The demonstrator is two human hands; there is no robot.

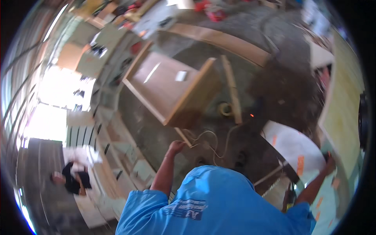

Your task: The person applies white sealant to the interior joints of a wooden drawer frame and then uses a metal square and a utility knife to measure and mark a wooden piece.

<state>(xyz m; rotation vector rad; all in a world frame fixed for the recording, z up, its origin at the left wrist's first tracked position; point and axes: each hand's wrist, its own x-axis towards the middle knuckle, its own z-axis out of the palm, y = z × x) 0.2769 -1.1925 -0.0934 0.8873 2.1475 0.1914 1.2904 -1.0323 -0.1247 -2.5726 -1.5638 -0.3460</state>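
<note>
two bare hands are in view, both belonging to the person in the one blue shirt [213,197]. the left hand [178,147] is just beside the end of one short wooden strip [183,137]; its fingers look curled inward, but i cannot tell whether they touch or grasp that strip. the right hand [330,165] is out at the far right, over pale green sheeting [323,192], next to one small dark object [326,156]; blur hides its fingers, so i cannot tell whether they are clenched, loose or around that object.

one shallow wooden frame [192,94] lies tilted ahead of the left hand, at the upper middle, the short strip showing below its nearest corner. its inside has one pale panel [162,72] with one white label [181,76]. to the right of the frame are one longer wooden strip [232,88] and, just beside that, one ring-shaped roll [225,109]. a pale cord [225,147] loops over the floor [282,88]; i cannot tell if it is a single length.

farther out there is one long curved-looking board [219,39] beyond the frame, one white sheet [291,141] with orange marks near the right arm, and one large yellowish panel [344,78] at the right. one other person [74,178], in black, is at the left.
</note>
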